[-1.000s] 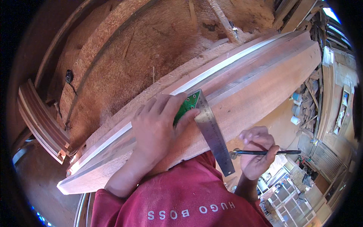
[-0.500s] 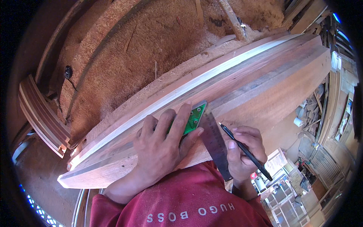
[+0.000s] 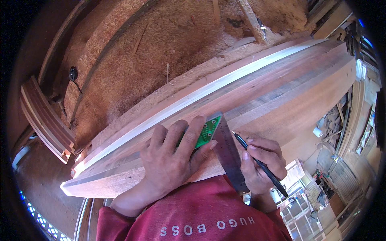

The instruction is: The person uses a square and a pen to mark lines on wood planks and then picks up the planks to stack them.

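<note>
Several wooden boards (image 3: 277, 86) lie side by side, running from lower left to upper right in front of me. My left hand (image 3: 171, 154) is closed over the green handle (image 3: 208, 130) of a try square, pressing it against the wood. The square's dark metal blade (image 3: 230, 156) reaches back toward my shirt across the near board. In my right hand (image 3: 271, 154) is a black pen (image 3: 263, 168), its tip close to the right edge of the blade. Whether the tip touches the wood is hard to make out.
Beyond the boards, sawdust (image 3: 181, 44) covers the ground, with a wooden stick (image 3: 252, 22) across it. A stack of curved wooden strips (image 3: 44, 116) stands at the left. Timber offcuts (image 3: 329, 128) and a white cabinet frame (image 3: 299, 215) are at the right.
The boards sit slightly farther right in the picture, as the whole view has shifted a little. Both hands keep their grips, and the pen stays beside the blade.
</note>
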`<state>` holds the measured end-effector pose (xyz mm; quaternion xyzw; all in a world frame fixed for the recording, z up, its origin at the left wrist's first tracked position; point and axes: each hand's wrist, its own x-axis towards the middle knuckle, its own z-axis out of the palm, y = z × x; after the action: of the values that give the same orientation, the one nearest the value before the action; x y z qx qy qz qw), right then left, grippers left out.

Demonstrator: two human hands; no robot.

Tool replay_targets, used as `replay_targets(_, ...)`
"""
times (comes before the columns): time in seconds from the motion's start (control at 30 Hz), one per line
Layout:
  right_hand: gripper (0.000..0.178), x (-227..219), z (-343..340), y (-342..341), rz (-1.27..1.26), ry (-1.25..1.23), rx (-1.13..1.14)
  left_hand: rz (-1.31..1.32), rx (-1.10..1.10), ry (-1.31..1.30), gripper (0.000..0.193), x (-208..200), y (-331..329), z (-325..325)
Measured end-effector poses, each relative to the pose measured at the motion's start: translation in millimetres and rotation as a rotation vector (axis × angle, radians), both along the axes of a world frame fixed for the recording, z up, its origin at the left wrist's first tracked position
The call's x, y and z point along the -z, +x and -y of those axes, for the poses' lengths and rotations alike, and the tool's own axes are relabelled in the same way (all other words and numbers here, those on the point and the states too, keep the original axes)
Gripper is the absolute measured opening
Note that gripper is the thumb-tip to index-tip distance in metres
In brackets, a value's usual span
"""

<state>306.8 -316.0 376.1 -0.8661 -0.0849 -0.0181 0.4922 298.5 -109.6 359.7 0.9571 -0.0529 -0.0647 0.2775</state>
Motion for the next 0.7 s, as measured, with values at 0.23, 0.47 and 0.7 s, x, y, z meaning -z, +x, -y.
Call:
replay_targets(0.23,0.022,-3.0,4.2,2.3,-0.041,-0.024,-0.065,-0.004,-0.017,-0.028,0.06,0.2,0.5,-1.0)
replay_targets(0.47,0.021,-1.5,5.9,-2.9,-0.08,-0.035,-0.028,0.0,-0.014,-0.023,0.059,0.0,0.7,-1.3)
replay_targets(0.7,0.023,-3.3,4.4,-1.1,-0.067,-0.062,-0.05,-0.012,-0.009,-0.034,0.059,0.4,1.3,-2.6)
